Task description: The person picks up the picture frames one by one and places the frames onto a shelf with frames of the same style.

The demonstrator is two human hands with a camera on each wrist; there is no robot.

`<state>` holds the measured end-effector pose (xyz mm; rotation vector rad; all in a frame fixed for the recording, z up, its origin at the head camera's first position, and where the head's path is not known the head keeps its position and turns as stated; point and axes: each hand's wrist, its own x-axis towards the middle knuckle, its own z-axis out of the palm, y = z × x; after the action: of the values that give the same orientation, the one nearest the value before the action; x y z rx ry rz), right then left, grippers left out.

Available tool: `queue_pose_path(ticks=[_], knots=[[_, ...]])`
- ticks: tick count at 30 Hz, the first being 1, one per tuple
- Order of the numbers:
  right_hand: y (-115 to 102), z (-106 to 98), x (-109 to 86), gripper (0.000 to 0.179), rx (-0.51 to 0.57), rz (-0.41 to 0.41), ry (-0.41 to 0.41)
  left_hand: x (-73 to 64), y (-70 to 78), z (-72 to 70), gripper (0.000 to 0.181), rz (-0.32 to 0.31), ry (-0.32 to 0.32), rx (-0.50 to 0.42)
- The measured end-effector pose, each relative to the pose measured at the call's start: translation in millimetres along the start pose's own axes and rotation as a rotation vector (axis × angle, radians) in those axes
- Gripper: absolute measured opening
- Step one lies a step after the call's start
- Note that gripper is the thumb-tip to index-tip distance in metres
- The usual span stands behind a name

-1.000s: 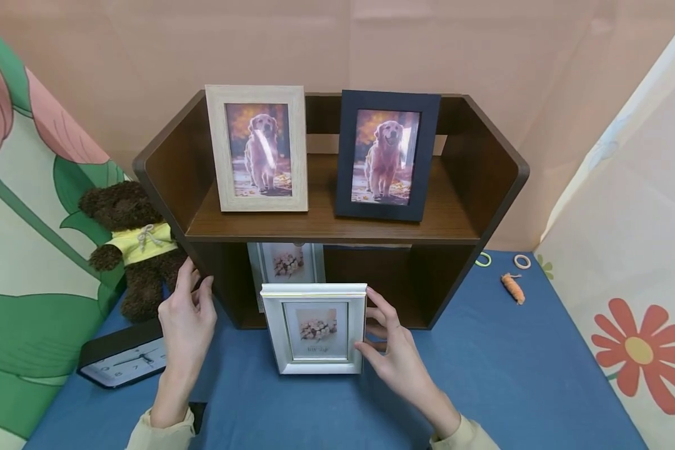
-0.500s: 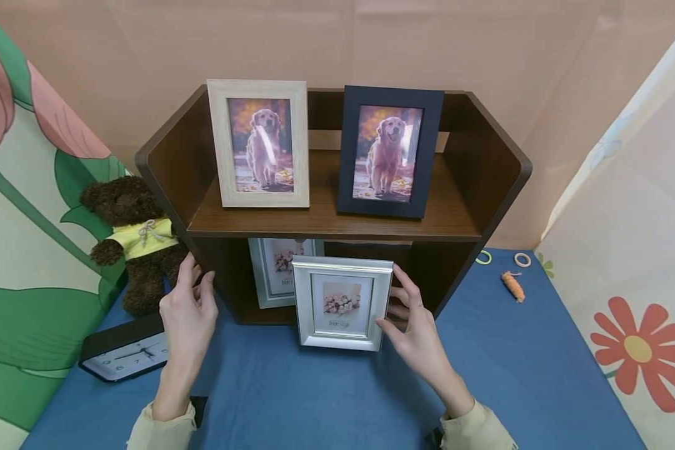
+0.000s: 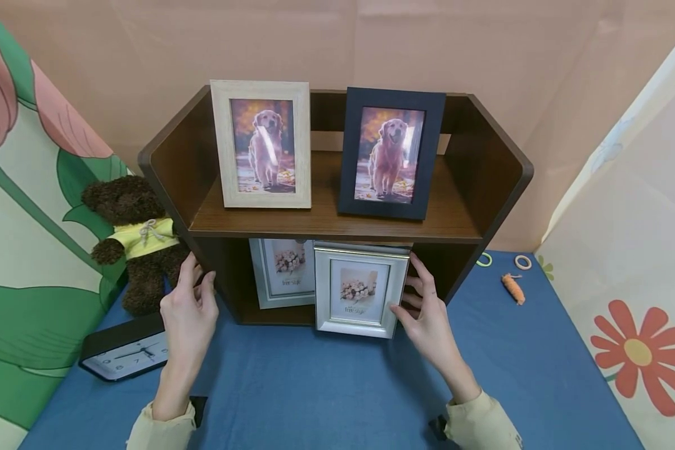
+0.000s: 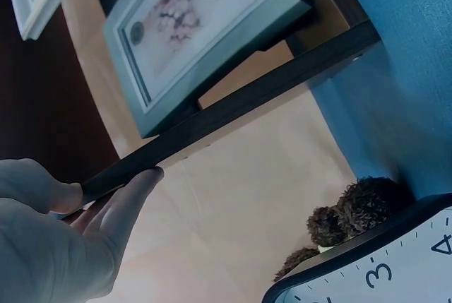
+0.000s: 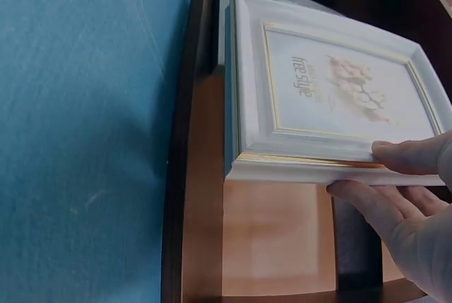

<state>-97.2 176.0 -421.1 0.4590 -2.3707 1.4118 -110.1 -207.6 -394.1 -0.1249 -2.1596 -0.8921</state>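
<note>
My right hand [image 3: 427, 312] pinches the right edge of a silver-white picture frame [image 3: 320, 287] with a flower print, thumb on its front and fingers behind. That frame is at the opening of the lower compartment of a dark brown shelf [image 3: 337, 226]. Behind and left of it stands a grey-green picture frame [image 3: 263, 284], partly covered by it in the head view. My left hand [image 3: 188, 312] grips the front edge of the shelf's left side panel, which shows between thumb and fingers in the left wrist view.
On the upper shelf stand a cream picture frame [image 3: 220, 147] and a navy picture frame [image 3: 355, 153] with dog photos. Left of the shelf are a brown teddy bear [image 3: 140, 275] and a black clock [image 3: 125, 350]. An orange toy carrot [image 3: 513, 289] and two rings lie right.
My right hand has carried the silver-white frame right and up in the head view, from before the shelf to the lower opening. The left hand has stayed at the side panel.
</note>
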Motion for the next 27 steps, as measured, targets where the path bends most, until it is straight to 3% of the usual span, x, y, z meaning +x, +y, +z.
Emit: queue_pose_path(ticks=[13,27], knots=[[9,-6,11.8,0.1,-0.047,-0.011,0.049,-1.0,-1.7,1.1,0.043,0.005,0.004,0.001],[14,-6,18.3,0.096,-0.051,0.038,0.082,-0.8,-2.1,1.6,0.044,0.012,0.007,0.002]])
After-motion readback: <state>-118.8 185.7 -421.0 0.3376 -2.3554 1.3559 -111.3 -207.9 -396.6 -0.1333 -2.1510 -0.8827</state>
